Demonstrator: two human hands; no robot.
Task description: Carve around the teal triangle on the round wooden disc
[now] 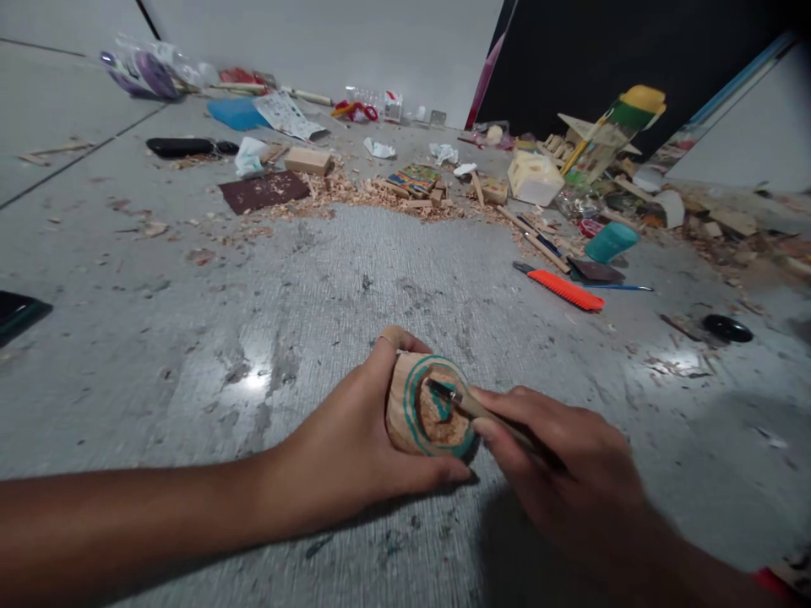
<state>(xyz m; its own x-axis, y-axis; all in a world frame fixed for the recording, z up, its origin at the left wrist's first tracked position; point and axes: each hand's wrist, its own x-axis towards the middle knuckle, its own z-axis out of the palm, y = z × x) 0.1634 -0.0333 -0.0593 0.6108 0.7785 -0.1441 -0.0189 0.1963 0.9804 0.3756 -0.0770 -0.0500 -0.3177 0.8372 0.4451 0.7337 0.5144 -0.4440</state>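
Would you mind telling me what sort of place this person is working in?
Probably an informal wood-carving spot on a bare floor. Wood shavings lie heaped there, an orange-handled tool lies nearby, and the hands hold a round wooden piece and a carving tool.

The left hand [355, 439] covers the near side of the round wood piece [426, 414], so that side cannot be seen. The thin tool [472, 407] goes into the right hand [570, 473], and its back end is hidden under the fingers. Its tip is too small to tell what kind it is. Both arms are cut off by the bottom edge. Far left of the grip, a dark flat thing [18, 312] is cut by the left edge. Far behind the grip, the pile of small things [601, 160] is too blurry to name.
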